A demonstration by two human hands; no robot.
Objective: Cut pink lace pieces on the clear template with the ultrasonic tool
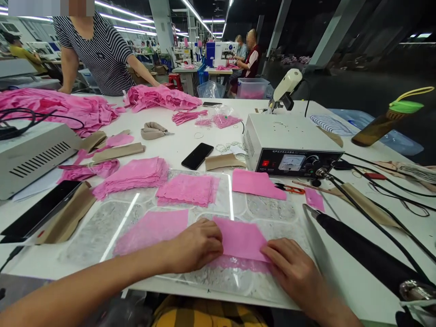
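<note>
My left hand (195, 245) presses the left edge of a pink fabric piece (240, 238) that lies over a pink lace piece (238, 264) on the transparent mat (102, 231). My right hand (289, 268) holds down the same fabric at its lower right corner. A single pink lace sheet (151, 229) lies just left of my left hand. Stacks of pink lace (187, 190) and pink fabric (134, 175) sit farther back, with one flat pink piece (257, 184) to the right.
A white control box with a dial (289, 145) stands at right, cables running from it to a black handheld tool (361, 252). A grey box (30, 156), phones (196, 156), scissors (153, 131) and pink piles (54, 109) crowd the table. A person in stripes (98, 50) leans opposite.
</note>
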